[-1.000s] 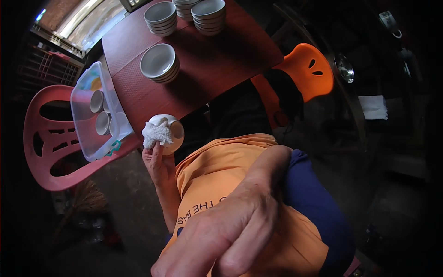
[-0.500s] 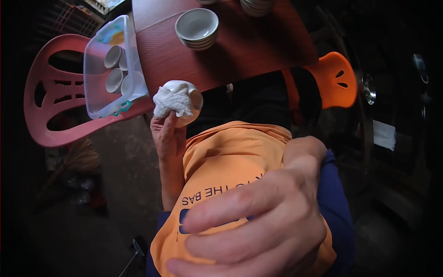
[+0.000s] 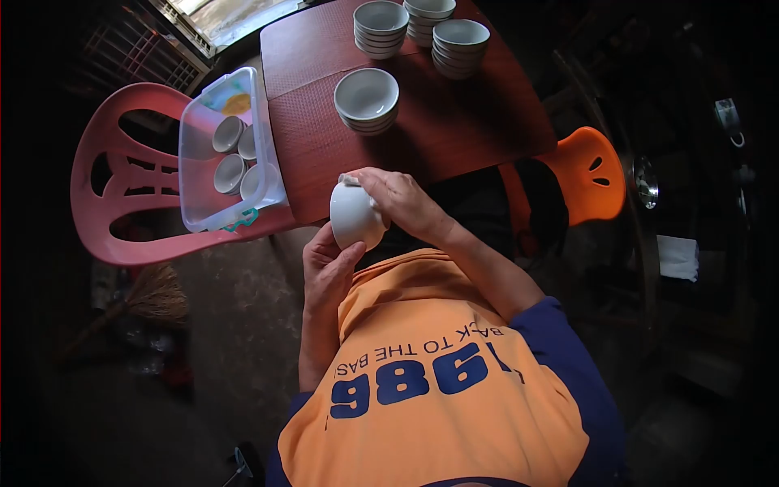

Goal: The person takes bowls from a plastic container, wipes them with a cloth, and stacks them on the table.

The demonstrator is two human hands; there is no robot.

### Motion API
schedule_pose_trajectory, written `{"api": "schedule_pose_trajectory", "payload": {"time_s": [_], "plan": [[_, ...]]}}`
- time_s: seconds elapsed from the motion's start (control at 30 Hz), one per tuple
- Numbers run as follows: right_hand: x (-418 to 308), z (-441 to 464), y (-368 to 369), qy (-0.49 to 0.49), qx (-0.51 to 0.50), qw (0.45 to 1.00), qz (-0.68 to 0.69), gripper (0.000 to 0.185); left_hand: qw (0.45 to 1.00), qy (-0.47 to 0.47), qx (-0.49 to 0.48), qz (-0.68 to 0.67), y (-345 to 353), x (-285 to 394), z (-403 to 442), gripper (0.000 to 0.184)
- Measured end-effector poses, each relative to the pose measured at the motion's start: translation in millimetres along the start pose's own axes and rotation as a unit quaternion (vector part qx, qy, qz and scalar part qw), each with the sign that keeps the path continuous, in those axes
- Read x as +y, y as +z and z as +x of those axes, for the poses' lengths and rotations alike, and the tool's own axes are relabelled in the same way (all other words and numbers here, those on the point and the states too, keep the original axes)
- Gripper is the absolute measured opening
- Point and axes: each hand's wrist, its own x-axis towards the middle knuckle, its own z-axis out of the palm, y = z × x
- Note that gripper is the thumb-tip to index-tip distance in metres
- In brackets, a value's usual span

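A white bowl (image 3: pixel 352 217) is tilted on its side just off the table's near edge. My left hand (image 3: pixel 329 264) grips it from below, thumb against its outer wall. At the bowl's upper rim, my right hand (image 3: pixel 402 203) is closed on a white cloth (image 3: pixel 350 180), of which only a small part shows; the rest is hidden by the fingers and the bowl. Beyond my hands a short stack of white bowls (image 3: pixel 367 97) stands on the red-brown table (image 3: pixel 304 122).
Further back are more bowl stacks (image 3: pixel 380 28). A clear plastic bin (image 3: pixel 272 183) with several small bowls rests on a pink chair (image 3: pixel 93 174) at left. An orange chair (image 3: pixel 584 174) stands at right. A broom (image 3: pixel 154 292) lies on the floor at left.
My right hand has moved from close before the camera to the bowl and now holds the cloth. The bowl has been turned in my left hand. The view has tilted up, showing more stacks.
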Motion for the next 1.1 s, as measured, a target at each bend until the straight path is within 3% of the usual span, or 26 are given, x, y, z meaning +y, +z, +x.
{"api": "schedule_pose_trajectory", "payload": {"time_s": [0.03,0.13,0.23,0.3,0.33,0.37,0.4,0.43,0.47,0.53,0.57,0.63,0.7,0.77,0.8,0.87,0.9,0.97,1.1], "plan": [[24.9,3.9,12.5,-0.223,0.094,0.967,-0.076,0.036,1.0,0.004,0.01,-0.004,0.9,-0.6,1.5,0.039],[17.2,-15.3,36.7,-0.387,0.089,0.835,-0.382,0.03,0.998,0.017,0.005,-0.06,-12.4,-12.8,0.8,0.041],[22.2,-8.3,26.0,-0.352,0.16,0.844,-0.371,0.028,0.998,0.009,0.01,-0.064,-11.8,-12.8,1.0,0.041],[17.8,0.7,12.9,-0.192,0.067,0.976,-0.074,0.031,1.0,0.007,0.01,-0.024,-5.4,-7.9,1.8,0.042],[14.4,-1.0,4.3,-0.013,-0.003,0.995,0.095,0.033,1.0,0.01,0.008,-0.024,-5.5,-7.9,1.8,0.042],[17.9,0.0,8.2,-0.016,-0.002,0.995,0.094,0.033,0.999,0.007,0.013,-0.041,-5.1,-8.0,2.7,0.042],[26.2,-0.2,17.1,-0.158,0.065,0.985,-0.022,0.032,0.998,0.003,0.019,-0.059,-5.3,-8.6,3.4,0.041],[32.4,-3.5,24.5,-0.292,0.129,0.938,-0.138,0.031,0.998,0.004,0.019,-0.06,-8.4,-11.4,3.7,0.041],[25.6,-12.8,30.8,-0.345,0.138,0.881,-0.293,0.03,0.996,0.021,0.002,-0.092,-13.5,-15.2,2.5,0.039],[23.2,-21.6,41.9,-0.409,0.101,0.806,-0.415,0.03,0.995,0.025,0.002,-0.097,-16.6,-18.0,-1.1,0.033],[26.2,-17.3,39.8,-0.415,0.113,0.803,-0.412,0.025,0.999,0.016,-0.008,-0.038,-16.3,-15.7,-1.6,0.031],[27.0,-6.8,29.2,-0.343,0.141,0.873,-0.318,0.021,0.994,-0.007,-0.035,0.099,-14.0,-9.0,-2.4,0.028],[46.3,18.0,6.8,-0.271,0.041,0.952,-0.138,0.028,0.989,-0.04,-0.058,0.128,-11.3,-3.9,-6.5,0.029],[46.7,24.4,-8.1,-0.096,-0.072,0.989,0.085,0.035,0.988,-0.036,-0.08,0.126,-11.9,-2.2,-6.7,0.032],[36.6,19.8,-6.3,-0.099,-0.069,0.989,0.083,0.035,0.99,-0.035,-0.077,0.11,-9.0,-0.2,-4.5,0.031],[22.7,2.9,6.1,-0.213,0.092,0.972,-0.047,0.031,0.992,-0.039,-0.07,0.092,-4.9,-0.5,-4.1,0.03],[21.4,0.0,8.0,-0.325,0.112,0.925,-0.16,0.022,0.994,-0.038,-0.056,0.084,-3.8,-1.3,-3.4,0.03],[12.2,-11.5,14.6,-0.43,0.117,0.806,-0.389,0.014,0.994,-0.014,-0.074,0.08,-6.0,-3.0,-0.6,0.028],[32.3,4.1,3.9,-0.445,0.12,0.814,-0.353,0.012,0.991,-0.048,-0.058,0.11,-5.6,2.5,-8.6,0.025]]}}
